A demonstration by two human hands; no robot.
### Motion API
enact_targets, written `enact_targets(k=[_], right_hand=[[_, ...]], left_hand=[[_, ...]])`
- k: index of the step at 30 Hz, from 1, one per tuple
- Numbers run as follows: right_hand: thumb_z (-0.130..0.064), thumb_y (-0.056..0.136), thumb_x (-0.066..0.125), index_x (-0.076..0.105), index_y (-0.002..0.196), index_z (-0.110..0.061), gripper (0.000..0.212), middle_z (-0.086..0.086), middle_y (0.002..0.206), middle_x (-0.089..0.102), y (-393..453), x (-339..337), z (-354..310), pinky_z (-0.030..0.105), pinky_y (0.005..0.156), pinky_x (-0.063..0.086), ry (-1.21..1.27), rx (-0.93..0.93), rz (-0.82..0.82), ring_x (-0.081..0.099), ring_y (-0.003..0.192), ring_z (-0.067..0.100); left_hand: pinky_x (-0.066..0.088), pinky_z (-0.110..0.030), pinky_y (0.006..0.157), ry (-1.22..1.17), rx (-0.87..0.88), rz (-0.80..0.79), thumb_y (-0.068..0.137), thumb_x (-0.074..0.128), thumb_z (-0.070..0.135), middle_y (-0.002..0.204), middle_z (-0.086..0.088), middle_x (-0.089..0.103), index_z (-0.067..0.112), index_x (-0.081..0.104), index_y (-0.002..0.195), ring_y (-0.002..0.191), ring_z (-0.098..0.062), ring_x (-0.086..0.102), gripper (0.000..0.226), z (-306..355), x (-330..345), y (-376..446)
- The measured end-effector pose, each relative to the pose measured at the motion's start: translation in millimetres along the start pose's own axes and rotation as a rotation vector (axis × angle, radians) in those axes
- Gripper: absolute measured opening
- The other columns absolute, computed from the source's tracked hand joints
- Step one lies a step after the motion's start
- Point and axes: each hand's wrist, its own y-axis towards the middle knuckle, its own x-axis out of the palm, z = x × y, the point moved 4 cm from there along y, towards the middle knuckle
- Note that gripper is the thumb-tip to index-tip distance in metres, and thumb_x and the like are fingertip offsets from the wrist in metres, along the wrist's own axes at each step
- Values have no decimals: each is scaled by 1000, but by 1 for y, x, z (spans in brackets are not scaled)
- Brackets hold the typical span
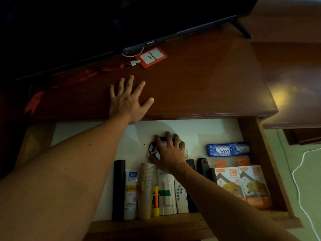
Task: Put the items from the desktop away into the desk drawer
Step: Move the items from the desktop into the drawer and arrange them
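The desk drawer [250, 145] is pulled out below the brown desktop [199, 87]. My right hand [169, 152] is inside it, fingers curled over a coiled black and white cable [152, 147] on the white drawer floor. My left hand [128, 100] lies flat on the desktop with fingers spread, above the drawer. An orange badge holder [151, 57] with a white card, a white cord and an orange lanyard [90, 73] lies on the desktop near the TV.
The drawer holds a Safi tube [130, 193], stacked cups [146, 188], a yellow marker [155, 200], white remotes [180, 195], black items [119, 188], two 25W charger boxes [243, 185] and blue Lux packs [227, 149]. A TV [121, 23] stands at the desk's back. A white cable [300, 180] trails on the floor.
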Motion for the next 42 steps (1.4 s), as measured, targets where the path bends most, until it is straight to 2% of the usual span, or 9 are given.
enact_targets(k=[15,21,23,26,28,30,34,38,42], right_hand=[[-75,84,49,5,157,-40,92,12,166,0,0,-3,2,65,116,9,32,-16,-24,-4,149,45],[-67,94,41,6,159,-33,82,13,167,1,-4,-20,6,62,119,-3,100,5,8,-11,151,42],[-57,97,43,19,157,-27,71,11,166,11,-14,-31,4,60,121,2,134,-3,81,-3,152,39],[-36,96,54,45,146,-20,54,6,154,41,-29,-53,0,50,118,25,198,-59,272,28,145,31],[-24,91,59,57,136,-16,46,5,140,56,-34,-69,-5,47,107,41,240,-102,402,47,131,29],[-16,88,59,64,125,-15,38,4,126,63,-34,-89,-11,46,93,50,292,-139,540,56,116,27],[-16,87,57,63,118,-17,31,2,116,64,-17,-133,-29,40,84,50,272,-177,693,56,103,23],[-20,86,55,60,112,-14,27,5,114,59,25,-170,-41,45,85,50,240,-166,681,53,102,25],[-27,94,51,51,132,-19,38,5,138,48,76,-197,-50,50,103,42,224,-113,544,46,125,28]], left_hand=[[5,-60,119,-5,-2,6,86,15,83,168,-5,6,42,13,156,153,-33,3,81,-1,1,0],[1,-58,120,-5,-2,-32,85,11,83,168,-3,0,42,8,156,153,-31,-3,82,-1,-2,-2],[-3,-58,120,-14,4,-64,85,9,83,168,-3,-4,42,5,157,153,-31,-7,83,0,-3,-2],[-7,-56,120,-36,25,-95,87,9,82,168,-3,-8,40,3,157,153,-30,-11,82,-3,-5,-4],[-7,-55,120,-48,51,-96,89,9,80,168,-3,-9,39,3,158,153,-29,-12,80,-8,-4,-9],[-6,-54,121,-60,77,-97,90,9,78,168,-2,-9,39,3,158,153,-27,-13,78,-14,-5,-14],[-12,-54,119,-63,58,-135,88,12,81,167,1,-13,43,3,157,152,-27,-17,80,-20,-9,-13],[-15,-58,117,-43,-84,-138,84,8,85,166,-3,-18,41,-3,157,149,-31,-24,86,-44,-8,-6],[-11,-61,117,-61,-86,-109,82,5,87,167,0,-15,44,-3,156,150,-35,-19,85,-55,-6,-5]])
